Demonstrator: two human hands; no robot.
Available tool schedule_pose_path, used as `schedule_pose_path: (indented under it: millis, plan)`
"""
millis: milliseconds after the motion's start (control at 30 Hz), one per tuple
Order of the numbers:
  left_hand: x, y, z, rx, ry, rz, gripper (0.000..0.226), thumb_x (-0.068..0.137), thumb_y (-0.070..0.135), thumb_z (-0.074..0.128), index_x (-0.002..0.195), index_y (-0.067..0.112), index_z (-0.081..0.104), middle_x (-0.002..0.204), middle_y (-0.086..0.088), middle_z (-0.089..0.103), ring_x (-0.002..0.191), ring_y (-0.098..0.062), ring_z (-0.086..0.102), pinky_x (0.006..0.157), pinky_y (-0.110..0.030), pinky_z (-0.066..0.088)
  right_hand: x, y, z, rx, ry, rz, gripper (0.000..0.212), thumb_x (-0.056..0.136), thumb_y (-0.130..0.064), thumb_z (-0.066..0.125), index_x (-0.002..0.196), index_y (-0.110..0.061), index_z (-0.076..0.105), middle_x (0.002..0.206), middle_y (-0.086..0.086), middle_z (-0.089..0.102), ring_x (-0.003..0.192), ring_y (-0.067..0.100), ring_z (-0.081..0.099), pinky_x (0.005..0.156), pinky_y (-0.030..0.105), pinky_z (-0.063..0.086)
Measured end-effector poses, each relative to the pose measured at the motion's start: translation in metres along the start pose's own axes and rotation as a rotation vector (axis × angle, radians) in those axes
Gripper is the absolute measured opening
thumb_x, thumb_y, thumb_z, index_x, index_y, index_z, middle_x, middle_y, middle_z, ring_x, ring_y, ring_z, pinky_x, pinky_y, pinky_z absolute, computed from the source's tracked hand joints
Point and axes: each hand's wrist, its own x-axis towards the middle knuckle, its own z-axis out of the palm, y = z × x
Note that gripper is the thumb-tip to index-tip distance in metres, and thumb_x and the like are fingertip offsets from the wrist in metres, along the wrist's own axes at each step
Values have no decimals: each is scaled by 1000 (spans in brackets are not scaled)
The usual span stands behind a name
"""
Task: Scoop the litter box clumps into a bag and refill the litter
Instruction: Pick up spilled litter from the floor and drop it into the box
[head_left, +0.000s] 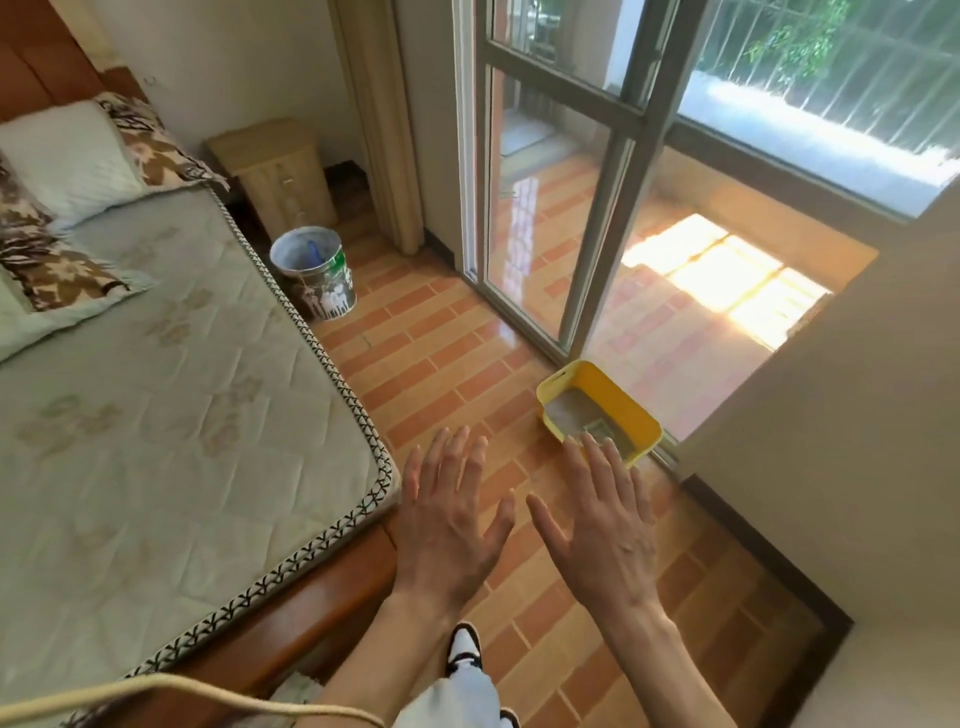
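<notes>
Two hands out front, left hand (448, 525) and right hand (605, 525) both spread flat, grasping nothing, yellow litter box (602, 410) on tiled floor (441, 358) beyond, bucket (317, 273) beside bed (156, 395).

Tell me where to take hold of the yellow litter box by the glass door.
Take the yellow litter box by its rolled top rim, one hand on each short end, coming down from above. It sits flat and open-topped, and that lip offers the only grip. Both the left hand and right hand are empty.
</notes>
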Motion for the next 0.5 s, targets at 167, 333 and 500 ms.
schedule_pose_path:
  millis: [167,333,500]
  plan:
    - [44,1,19,-45,-26,34,65,103,59,29,151,18,43,161,-7,39,154,-23,25,125,-51,18,42,13,8,-17,-3,52,80,96,-73,35,159,-24,28,165,2,29,155,23,18,126,46,15]
    - [81,4,38,-34,-50,62,63,102,57,36,150,18,43,161,-8,40,153,-23,27,122,-54,25,81,23,15,-18,2,71,79,95,-72,37,158,-24,30,164,1,31,154,23,21,124,42,10]
    - [113,14,60,-28,-70,30,64,103,58,32,150,17,44,161,-8,40,154,-23,27,122,-54,25,115,49,27,-44,-39,62,79,96,-72,34,158,-24,30,164,3,31,154,24,21,125,44,13]
